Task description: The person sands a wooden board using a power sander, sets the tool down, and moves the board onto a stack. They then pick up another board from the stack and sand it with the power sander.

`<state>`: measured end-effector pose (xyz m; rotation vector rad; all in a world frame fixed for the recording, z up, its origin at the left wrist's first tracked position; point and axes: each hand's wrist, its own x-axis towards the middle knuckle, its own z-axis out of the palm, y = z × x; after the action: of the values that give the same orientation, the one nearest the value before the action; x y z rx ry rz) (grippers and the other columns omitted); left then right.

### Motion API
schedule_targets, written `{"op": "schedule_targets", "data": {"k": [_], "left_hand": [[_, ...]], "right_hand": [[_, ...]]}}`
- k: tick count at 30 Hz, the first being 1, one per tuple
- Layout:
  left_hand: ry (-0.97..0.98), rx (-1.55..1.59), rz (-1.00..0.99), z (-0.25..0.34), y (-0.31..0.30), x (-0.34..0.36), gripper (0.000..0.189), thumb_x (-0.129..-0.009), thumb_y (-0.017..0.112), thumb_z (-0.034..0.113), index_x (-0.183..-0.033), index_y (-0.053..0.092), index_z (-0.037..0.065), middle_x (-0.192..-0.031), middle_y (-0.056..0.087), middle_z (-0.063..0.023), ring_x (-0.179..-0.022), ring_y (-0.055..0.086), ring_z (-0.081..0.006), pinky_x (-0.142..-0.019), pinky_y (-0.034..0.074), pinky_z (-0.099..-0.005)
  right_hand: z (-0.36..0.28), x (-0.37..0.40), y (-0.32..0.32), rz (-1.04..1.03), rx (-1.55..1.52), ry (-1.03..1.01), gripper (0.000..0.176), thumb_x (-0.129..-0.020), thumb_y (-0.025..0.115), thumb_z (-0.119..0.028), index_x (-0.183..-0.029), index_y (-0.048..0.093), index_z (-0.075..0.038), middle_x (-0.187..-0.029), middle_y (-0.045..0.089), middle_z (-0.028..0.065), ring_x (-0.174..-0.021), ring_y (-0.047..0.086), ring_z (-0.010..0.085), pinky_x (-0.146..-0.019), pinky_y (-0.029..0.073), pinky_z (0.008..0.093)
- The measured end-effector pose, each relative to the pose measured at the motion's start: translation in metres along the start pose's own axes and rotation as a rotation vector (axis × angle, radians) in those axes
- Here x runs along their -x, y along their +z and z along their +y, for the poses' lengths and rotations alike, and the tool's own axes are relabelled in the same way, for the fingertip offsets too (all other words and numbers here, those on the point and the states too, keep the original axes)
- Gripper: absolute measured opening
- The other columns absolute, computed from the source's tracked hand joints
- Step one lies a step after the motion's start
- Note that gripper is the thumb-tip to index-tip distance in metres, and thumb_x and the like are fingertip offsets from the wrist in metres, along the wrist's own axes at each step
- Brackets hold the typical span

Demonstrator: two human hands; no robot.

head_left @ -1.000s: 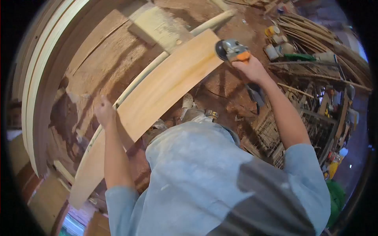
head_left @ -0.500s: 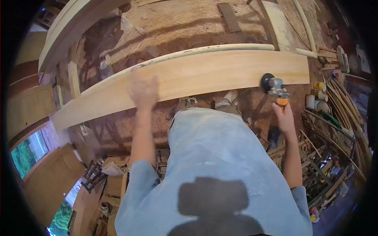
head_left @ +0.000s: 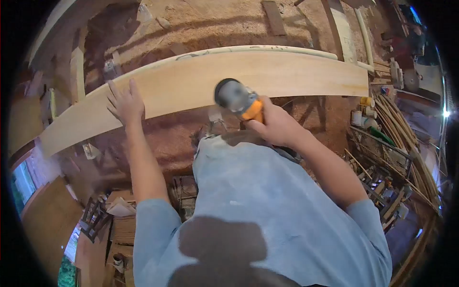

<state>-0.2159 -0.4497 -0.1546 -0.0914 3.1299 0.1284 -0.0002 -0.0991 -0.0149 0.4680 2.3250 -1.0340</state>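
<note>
A long, pale wooden board [head_left: 306, 76] lies across the view in front of my body. My right hand [head_left: 277, 123] is wrapped round the orange body of an angle grinder [head_left: 249, 106], whose round black disc head overlaps the board's near edge around its middle. The tool is slightly blurred. Over the left part of the board, my left hand [head_left: 126, 106] is open with its fingers spread and pointing toward the far edge.
A rounded pale pole [head_left: 229, 49] runs along the board's far edge. Upright timber [head_left: 342, 31] stands beyond its right end. Sawdust [head_left: 201, 28] covers the ground. At the right are paint cans [head_left: 356, 117] and a stack of thin wooden strips [head_left: 406, 134]. Wooden panels [head_left: 50, 215] lean at the left.
My right hand has brought the grinder leftward from the board's right end to near its middle. My left hand has moved left along the board, and the view has shifted a little.
</note>
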Motion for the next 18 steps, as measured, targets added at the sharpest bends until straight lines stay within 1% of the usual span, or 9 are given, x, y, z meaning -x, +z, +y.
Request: {"op": "schedule_targets", "data": {"k": [2,5,7,8,10,12,14,16,18], "left_hand": [[0.005,-0.015,0.03,-0.003,0.004,-0.002,0.068,-0.103,0.028,0.058,-0.123,0.07,0.008,-0.167,0.015,-0.0084,-0.149,0.019,-0.0408,-0.117,0.013,-0.0638],[0.011,-0.011,0.055,0.0,0.006,-0.003,0.067,-0.103,0.029,0.056,-0.122,0.07,0.007,-0.166,0.017,-0.0086,-0.149,0.02,-0.0405,-0.117,0.014,-0.0631],[0.093,0.037,0.165,-0.005,0.01,0.0,0.067,-0.103,0.03,0.055,-0.12,0.07,0.003,-0.166,0.018,-0.01,-0.149,0.02,-0.0396,-0.117,0.015,-0.0617],[0.112,0.056,0.162,-0.004,0.008,0.001,0.067,-0.103,0.03,0.055,-0.12,0.07,0.003,-0.166,0.018,-0.01,-0.149,0.02,-0.0396,-0.117,0.015,-0.0617],[0.034,0.046,0.073,0.003,0.0,0.003,0.065,-0.103,0.032,0.054,-0.12,0.07,0.003,-0.166,0.017,-0.0124,-0.148,0.02,-0.04,-0.117,0.015,-0.0624],[0.066,0.011,0.049,0.017,0.002,0.013,0.063,-0.103,0.034,0.053,-0.118,0.07,0.004,-0.164,0.019,-0.0156,-0.148,0.02,-0.0402,-0.117,0.015,-0.063],[0.075,-0.04,0.031,0.029,0.009,0.024,0.061,-0.102,0.036,0.053,-0.117,0.071,0.005,-0.163,0.022,-0.0187,-0.148,0.02,-0.0405,-0.116,0.014,-0.0636],[0.31,-0.01,0.179,0.057,0.021,0.049,0.058,-0.101,0.042,0.053,-0.11,0.073,0.005,-0.158,0.031,-0.0245,-0.147,0.024,-0.0426,-0.115,0.017,-0.065],[0.308,0.032,-0.113,0.114,-0.002,0.075,0.055,-0.1,0.047,0.051,-0.1,0.075,0.003,-0.153,0.037,-0.0279,-0.144,0.028,-0.045,-0.114,0.019,-0.0651]], "right_hand": [[-0.026,-0.01,0.005,-0.098,0.081,-0.107,0.068,-0.087,0.063,-0.035,-0.137,0.04,0.005,-0.111,0.064,0.0311,-0.108,0.063,0.0433,-0.094,0.05,0.0492],[-0.059,-0.025,0.019,-0.162,0.111,-0.127,0.063,-0.088,0.063,-0.039,-0.129,0.043,0.005,-0.109,0.065,0.0317,-0.105,0.064,0.0448,-0.091,0.05,0.0494],[-0.074,-0.036,0.02,-0.161,0.111,-0.09,0.063,-0.088,0.063,-0.038,-0.13,0.044,0.005,-0.108,0.065,0.0311,-0.104,0.064,0.0448,-0.091,0.05,0.0495],[-0.073,-0.039,0.015,-0.171,0.106,-0.064,0.062,-0.088,0.063,-0.037,-0.13,0.044,0.005,-0.107,0.066,0.0305,-0.104,0.064,0.0448,-0.09,0.051,0.0497],[-0.05,-0.041,0.002,-0.076,0.085,-0.047,0.062,-0.087,0.062,-0.037,-0.13,0.045,0.005,-0.107,0.066,0.0301,-0.103,0.065,0.0445,-0.091,0.051,0.0493],[-0.022,-0.037,-0.011,-0.002,0.061,-0.036,0.062,-0.087,0.062,-0.037,-0.13,0.045,0.005,-0.106,0.066,0.0298,-0.103,0.065,0.0443,-0.091,0.051,0.049],[0.012,-0.024,-0.031,0.13,-0.009,0.034,0.063,-0.087,0.064,-0.036,-0.131,0.046,0.005,-0.107,0.067,0.0267,-0.101,0.068,0.0393,-0.091,0.052,0.0458],[0.059,-0.016,-0.044,0.218,-0.081,0.066,0.063,-0.087,0.066,-0.035,-0.133,0.046,0.004,-0.109,0.067,0.02,-0.101,0.068,0.0301,-0.091,0.051,0.0402],[0.084,0.002,-0.069,0.239,-0.19,0.103,0.073,-0.086,0.066,-0.042,-0.136,0.043,0.006,-0.117,0.064,0.0281,-0.111,0.065,0.0394,-0.098,0.049,0.0426]]}}
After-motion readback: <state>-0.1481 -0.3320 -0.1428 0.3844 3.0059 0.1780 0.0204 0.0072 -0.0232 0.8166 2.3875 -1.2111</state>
